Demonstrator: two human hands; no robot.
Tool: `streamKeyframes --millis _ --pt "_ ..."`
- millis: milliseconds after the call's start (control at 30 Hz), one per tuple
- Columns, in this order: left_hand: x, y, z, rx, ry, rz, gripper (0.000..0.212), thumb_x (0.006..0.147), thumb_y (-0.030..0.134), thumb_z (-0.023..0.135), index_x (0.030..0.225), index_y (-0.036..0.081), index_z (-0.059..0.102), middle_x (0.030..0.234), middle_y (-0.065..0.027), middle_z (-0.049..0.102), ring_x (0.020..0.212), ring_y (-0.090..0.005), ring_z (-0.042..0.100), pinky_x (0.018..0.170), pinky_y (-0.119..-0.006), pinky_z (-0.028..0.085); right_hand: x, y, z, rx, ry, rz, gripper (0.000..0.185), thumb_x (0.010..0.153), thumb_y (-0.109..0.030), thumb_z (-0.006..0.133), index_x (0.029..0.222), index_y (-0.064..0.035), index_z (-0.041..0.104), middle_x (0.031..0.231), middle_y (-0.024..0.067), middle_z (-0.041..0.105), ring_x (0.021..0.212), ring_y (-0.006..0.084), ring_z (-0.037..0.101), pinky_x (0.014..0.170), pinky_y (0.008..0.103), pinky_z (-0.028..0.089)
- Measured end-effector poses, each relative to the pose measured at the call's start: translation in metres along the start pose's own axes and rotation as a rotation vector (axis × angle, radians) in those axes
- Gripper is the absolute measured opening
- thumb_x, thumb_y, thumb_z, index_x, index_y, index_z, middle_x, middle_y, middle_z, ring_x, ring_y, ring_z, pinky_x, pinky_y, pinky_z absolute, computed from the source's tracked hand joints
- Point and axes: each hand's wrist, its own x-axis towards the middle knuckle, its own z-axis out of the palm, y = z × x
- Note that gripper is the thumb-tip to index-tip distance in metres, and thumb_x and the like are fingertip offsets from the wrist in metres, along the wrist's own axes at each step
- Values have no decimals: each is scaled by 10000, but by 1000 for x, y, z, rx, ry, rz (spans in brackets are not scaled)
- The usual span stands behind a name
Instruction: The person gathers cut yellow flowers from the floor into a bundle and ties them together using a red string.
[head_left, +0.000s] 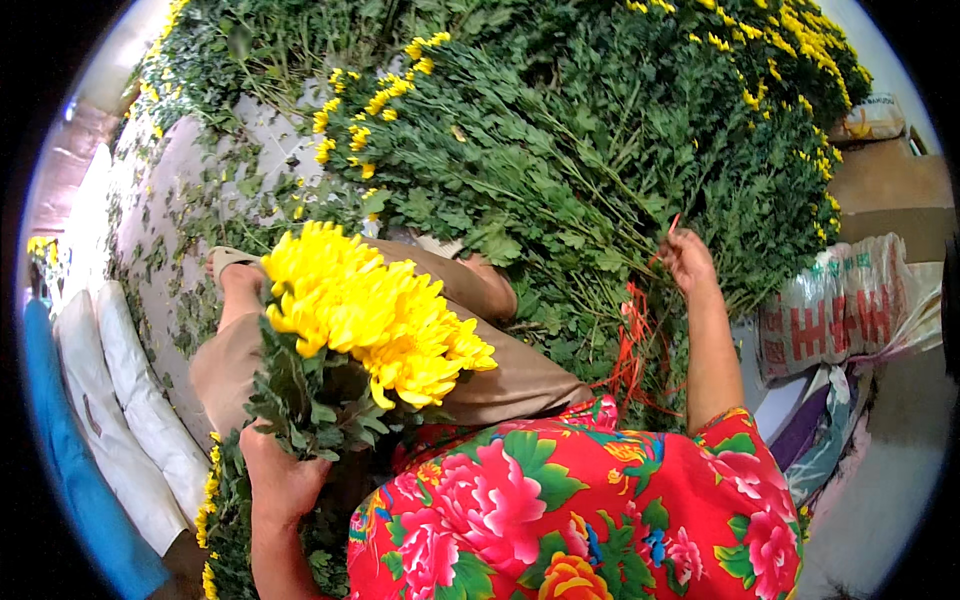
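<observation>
My left hand (283, 466) grips a bunch of yellow chrysanthemums (375, 315) by its leafy stems, low in front of my body. The large blooms lean up over my lap, and the lower stems are hidden. Out to the right, the fingers of my right hand (686, 259) are pinched on a thin red strip (674, 223), whose ends stick out past them. Just below that hand lies a loose bundle of similar red strips (634, 337). Cut stem ends (637, 236) of the chrysanthemum pile reach close to its fingertips.
A large heap of leafy chrysanthemum stems (525, 150) spreads ahead and right, with yellow heads along its edges. Fallen leaves litter the floor (172, 195). Printed woven sacks (832, 307) and a cardboard box (889, 180) stand at right. White and blue rolls (127, 420) lie left.
</observation>
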Motion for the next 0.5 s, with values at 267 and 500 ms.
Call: streamKeyframes --millis 267,500 --pt "12 24 -96 -497 -108 -177 554 578 84 864 1102 26 692 1085 -57 714 991 -196 660 925 -376 507 -153 -146 276 174 -428 -988 156 942 -5 575 1055 -65 665 971 27 667 812 95 600 702 280 509" --pt "18 0 -96 -523 -510 92 757 574 139 903 1265 35 613 1267 -65 634 1140 -201 583 1042 -376 436 -301 -50 336 -327 -1733 -1030 437 852 -106 615 1286 -83 572 1289 126 566 1202 289 547 1084 441 399"
